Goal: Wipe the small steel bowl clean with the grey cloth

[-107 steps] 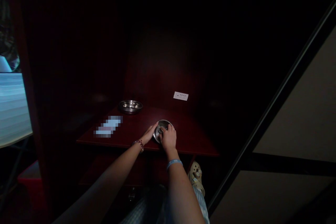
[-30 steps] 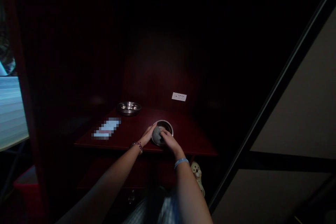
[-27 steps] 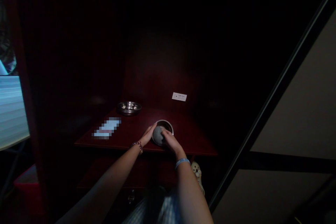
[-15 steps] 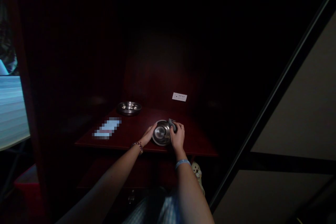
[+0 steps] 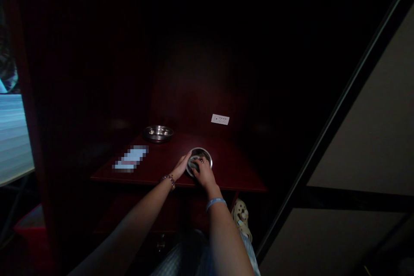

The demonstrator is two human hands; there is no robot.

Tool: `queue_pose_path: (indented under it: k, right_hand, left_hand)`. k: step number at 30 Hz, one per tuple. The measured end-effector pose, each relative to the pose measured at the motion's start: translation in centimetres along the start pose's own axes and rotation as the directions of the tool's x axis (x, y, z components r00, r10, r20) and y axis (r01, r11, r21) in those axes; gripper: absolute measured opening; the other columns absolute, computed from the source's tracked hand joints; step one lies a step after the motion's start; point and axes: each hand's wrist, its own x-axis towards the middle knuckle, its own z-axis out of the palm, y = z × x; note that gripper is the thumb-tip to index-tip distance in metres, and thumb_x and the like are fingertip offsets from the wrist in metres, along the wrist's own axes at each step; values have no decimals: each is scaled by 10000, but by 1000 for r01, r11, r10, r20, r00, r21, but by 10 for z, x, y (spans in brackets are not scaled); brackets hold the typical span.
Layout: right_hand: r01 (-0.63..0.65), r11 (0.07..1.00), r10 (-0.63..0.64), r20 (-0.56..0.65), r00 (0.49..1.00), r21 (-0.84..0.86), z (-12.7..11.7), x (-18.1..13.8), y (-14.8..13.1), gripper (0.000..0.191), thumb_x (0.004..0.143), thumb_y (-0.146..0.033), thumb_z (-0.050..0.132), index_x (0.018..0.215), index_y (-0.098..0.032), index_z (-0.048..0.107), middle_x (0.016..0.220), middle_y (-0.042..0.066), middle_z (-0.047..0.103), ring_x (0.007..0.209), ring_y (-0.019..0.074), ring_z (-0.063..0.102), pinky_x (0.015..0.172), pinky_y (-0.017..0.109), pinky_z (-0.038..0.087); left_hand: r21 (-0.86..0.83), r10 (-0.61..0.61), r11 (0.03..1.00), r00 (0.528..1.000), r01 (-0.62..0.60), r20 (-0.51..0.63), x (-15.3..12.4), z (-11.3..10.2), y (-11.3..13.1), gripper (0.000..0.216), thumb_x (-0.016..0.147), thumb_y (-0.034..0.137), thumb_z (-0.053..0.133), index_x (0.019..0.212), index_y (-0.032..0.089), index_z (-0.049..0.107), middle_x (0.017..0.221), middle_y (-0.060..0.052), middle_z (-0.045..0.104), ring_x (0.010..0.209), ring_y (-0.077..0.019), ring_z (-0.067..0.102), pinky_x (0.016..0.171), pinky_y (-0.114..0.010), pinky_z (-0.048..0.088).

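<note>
A shiny steel bowl (image 5: 211, 158) sits near the front edge of the dark red desk. My left hand (image 5: 181, 166) grips the bowl's left rim. Over the middle of the bowl, my right hand (image 5: 205, 174) has its fingers curled down on a small grey cloth (image 5: 193, 164). Most of the cloth is hidden by those fingers, so its exact shape cannot be made out. The far side of the bowl's rim shows beyond my right knuckles.
Stacked steel dishes (image 5: 158, 133) stand at the back left of the desk (image 5: 239, 172). A blurred pale flat thing (image 5: 131, 158) lies before them. The back wall has a white socket plate (image 5: 220, 119). A cream clog (image 5: 241, 215) shows below the desk, and a red container (image 5: 35, 233) at lower left.
My right hand has moved left with the grey cloth, from the bowl's right rim to over its middle. My left hand stays at the left rim.
</note>
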Motion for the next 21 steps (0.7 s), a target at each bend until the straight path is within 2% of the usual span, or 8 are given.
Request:
queue_pose_path:
  k: [3, 8, 13, 17, 21]
  right_hand:
    - [12, 997, -12, 11, 1000, -82, -4, 0, 1, 313, 822, -189, 552, 1123, -265, 595, 1198, 67, 496, 1104, 213, 473, 915, 342, 417]
    - [105, 958, -113, -14, 994, -268, -10, 3, -1, 361, 810, -84, 488, 1111, -237, 614, 1249, 93, 503, 1130, 238, 445, 948, 373, 379]
    - [156, 942, -183, -66, 981, -297, -6, 9, -5, 355, 867, -106, 413, 1136, -231, 608, 1322, 96, 476, 1160, 254, 418, 995, 426, 312]
    - [136, 944, -164, -70, 984, -300, -3, 11, -5, 333, 870, -114, 424, 1133, -187, 614, 1360, 122, 451, 1202, 267, 386, 1018, 437, 268]
    - [35, 941, -74, -101, 992, -338, -4, 9, -3, 320, 860, -116, 437, 1102, -170, 639, 1355, 144, 464, 1203, 287, 381, 979, 450, 290]
  left_hand:
    - [12, 7, 1000, 1000, -7, -9, 1, 0, -1, 626, 730, 648, 503, 1012, 113, 663, 1096, -124, 686, 1051, -246, 609, 984, -336, 393]
    - [3, 22, 1000, 1000, -22, -6, 0, 2, 1, 592, 739, 614, 519, 1029, 118, 661, 1127, -124, 674, 1090, -251, 590, 1000, -343, 382]
    - [12, -3, 1000, 999, 3, -37, -4, 4, 5, 510, 767, 559, 519, 1034, 151, 667, 1133, -98, 676, 1121, -243, 573, 1023, -332, 361]
    - [22, -1, 1000, 1000, 2, -23, -4, 3, 6, 539, 763, 573, 513, 1022, 127, 670, 1084, -107, 694, 1079, -251, 593, 1014, -346, 368]
    - [-2, 20, 1000, 999, -20, 33, -3, 3, 5, 579, 752, 601, 505, 1007, 108, 674, 1035, -113, 709, 1038, -260, 610, 989, -356, 389]
